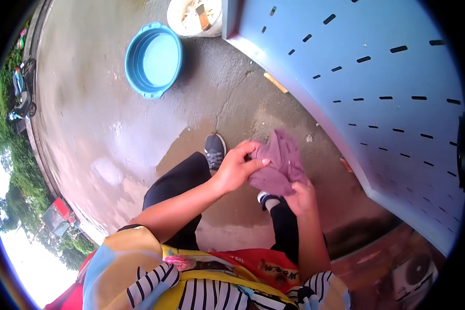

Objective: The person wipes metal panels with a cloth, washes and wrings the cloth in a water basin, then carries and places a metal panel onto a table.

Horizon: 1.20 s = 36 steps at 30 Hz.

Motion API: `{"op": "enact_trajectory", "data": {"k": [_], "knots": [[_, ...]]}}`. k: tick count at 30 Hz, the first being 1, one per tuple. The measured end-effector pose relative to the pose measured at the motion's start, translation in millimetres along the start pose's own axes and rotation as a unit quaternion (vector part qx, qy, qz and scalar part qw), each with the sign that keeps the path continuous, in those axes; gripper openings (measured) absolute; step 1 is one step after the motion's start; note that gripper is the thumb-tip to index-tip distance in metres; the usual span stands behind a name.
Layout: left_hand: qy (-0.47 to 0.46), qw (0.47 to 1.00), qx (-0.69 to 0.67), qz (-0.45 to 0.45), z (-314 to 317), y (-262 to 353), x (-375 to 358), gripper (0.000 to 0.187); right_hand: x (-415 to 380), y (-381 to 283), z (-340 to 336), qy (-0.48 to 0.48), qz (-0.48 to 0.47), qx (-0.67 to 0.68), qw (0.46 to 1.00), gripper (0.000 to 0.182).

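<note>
A crumpled purple cloth (279,159) hangs between my two hands, above the wet ground. My left hand (238,166) grips its left edge, with the thumb lying on top and the other fingers partly hidden behind. At the cloth's lower right corner, my right hand (301,197) is closed on the fabric, its fingers mostly covered by it. Beneath the cloth, my dark shoe (215,151) and the other shoe, partly hidden, stand on the concrete.
A blue plastic basin (157,62) sits on the ground ahead. Beside it stands a white bucket (178,18) with a brush (203,18) on its contents. A large blue slotted metal panel (346,77) rises on the right, near a small wooden strip (275,82). Scooters (23,90) are far left.
</note>
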<state>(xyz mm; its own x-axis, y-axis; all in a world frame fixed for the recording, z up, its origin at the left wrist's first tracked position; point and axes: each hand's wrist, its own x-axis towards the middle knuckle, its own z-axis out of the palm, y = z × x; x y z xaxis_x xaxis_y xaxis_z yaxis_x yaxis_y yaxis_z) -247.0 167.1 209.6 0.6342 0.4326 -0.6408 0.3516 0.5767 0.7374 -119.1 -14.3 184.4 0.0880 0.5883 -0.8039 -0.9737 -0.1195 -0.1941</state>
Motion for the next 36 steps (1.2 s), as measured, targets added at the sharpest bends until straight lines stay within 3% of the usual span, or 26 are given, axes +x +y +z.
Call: {"op": "enact_trajectory", "data": {"k": [2, 4, 5, 6, 12, 18, 22, 23, 25, 26, 27, 29, 30, 32, 34, 36], "knots": [[0.043, 0.999, 0.005, -0.024, -7, 1, -8, 0.026, 8, 12, 4, -0.014, -0.005, 0.064, 0.998, 0.064], [0.091, 0.995, 0.009, 0.043, -23, -22, -9, 0.026, 16, 27, 10, 0.096, -0.014, 0.107, 0.99, 0.061], [0.118, 0.985, -0.122, 0.019, -30, -15, -18, 0.025, 14, 36, 13, 0.154, -0.021, 0.126, 0.98, 0.06], [0.144, 0.957, -0.252, -0.003, -37, -7, -25, 0.026, 11, 40, 15, 0.131, -0.05, 0.152, 0.978, 0.056], [0.329, 0.876, -0.353, 0.016, -140, 41, -96, 0.016, -22, 13, 111, 0.152, -0.063, 0.109, 0.98, 0.044], [0.399, 0.869, -0.285, 0.058, -254, 117, -146, 0.019, -29, 29, 274, 0.051, -0.044, -0.065, 0.996, 0.043], [0.365, 0.896, -0.243, 0.06, -305, 146, -133, 0.023, 15, 68, 362, -0.06, -0.043, -0.148, 0.986, 0.053], [0.345, 0.918, -0.195, 0.012, -321, 153, -130, 0.037, 31, 73, 375, -0.074, -0.038, -0.166, 0.983, 0.055], [0.386, 0.902, -0.162, 0.099, -338, 157, -115, 0.046, 65, 81, 393, -0.098, -0.024, -0.201, 0.974, 0.06], [0.405, 0.891, -0.145, 0.144, -347, 158, -104, 0.051, 79, 82, 399, -0.043, -0.03, -0.298, 0.953, 0.065], [0.452, 0.883, -0.049, 0.113, -366, 139, -94, 0.063, 95, 82, 406, 0.011, -0.036, -0.392, 0.919, 0.07], [0.481, 0.867, 0.13, 0.035, -390, 114, -95, 0.064, 131, 84, 386, 0.096, -0.072, -0.579, 0.807, 0.078], [0.49, 0.844, 0.217, -0.003, -402, 110, -94, 0.064, 147, 79, 372, 0.091, -0.063, -0.606, 0.788, 0.075], [0.465, 0.864, 0.191, -0.038, -415, 114, -108, 0.061, 153, 75, 357, 0.089, -0.037, -0.652, 0.752, 0.067], [0.43, 0.888, 0.153, -0.058, -421, 126, -111, 0.058, 150, 71, 356, 0.096, -0.005, -0.643, 0.76, 0.056], [0.409, 0.89, 0.194, -0.055, -424, 129, -99, 0.054, 161, 71, 355, 0.093, 0.021, -0.672, 0.734, 0.051]]}}
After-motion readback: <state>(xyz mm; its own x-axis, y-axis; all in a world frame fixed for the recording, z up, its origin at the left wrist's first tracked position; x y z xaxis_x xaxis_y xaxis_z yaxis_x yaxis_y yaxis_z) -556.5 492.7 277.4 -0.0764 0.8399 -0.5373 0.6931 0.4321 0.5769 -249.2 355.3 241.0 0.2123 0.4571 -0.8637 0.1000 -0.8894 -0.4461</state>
